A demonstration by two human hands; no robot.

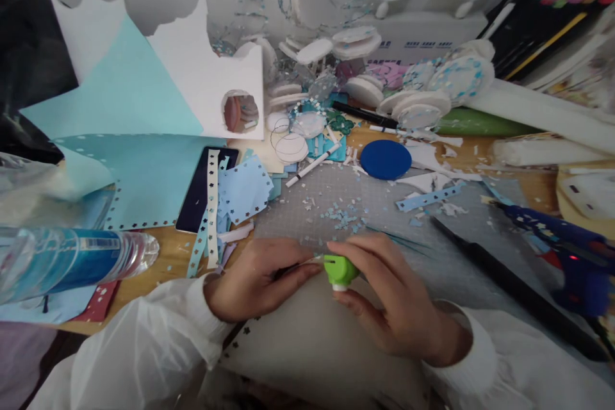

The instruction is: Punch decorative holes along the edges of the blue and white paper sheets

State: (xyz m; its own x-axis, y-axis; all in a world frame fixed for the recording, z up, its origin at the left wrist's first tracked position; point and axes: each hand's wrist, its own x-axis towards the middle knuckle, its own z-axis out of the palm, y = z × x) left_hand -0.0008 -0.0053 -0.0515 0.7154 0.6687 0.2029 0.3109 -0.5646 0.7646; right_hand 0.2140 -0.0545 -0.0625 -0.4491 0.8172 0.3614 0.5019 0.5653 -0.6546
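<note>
My right hand (394,288) grips a small green-and-white paper punch (339,269) between thumb and fingers, above the near edge of the grey mat. Facing it, my left hand (264,272) pinches a thin edge of paper that reaches to the punch's mouth. Below my hands spreads a large pale sheet of paper (327,339), with flower-shaped holes along its left side. Small blue paper bits (341,216) lie scattered on the cutting mat (307,205) just beyond my hands. Tweezers (401,240) rest beside my right hand, partly hidden by it.
At left are a water bottle (86,259), a phone (195,195), punched paper strips (212,205) and large turquoise paper (115,90). White discs (360,41) pile up behind, near a blue disc (385,159). A black stick-like tool (509,282) and blue glue gun (571,243) lie right.
</note>
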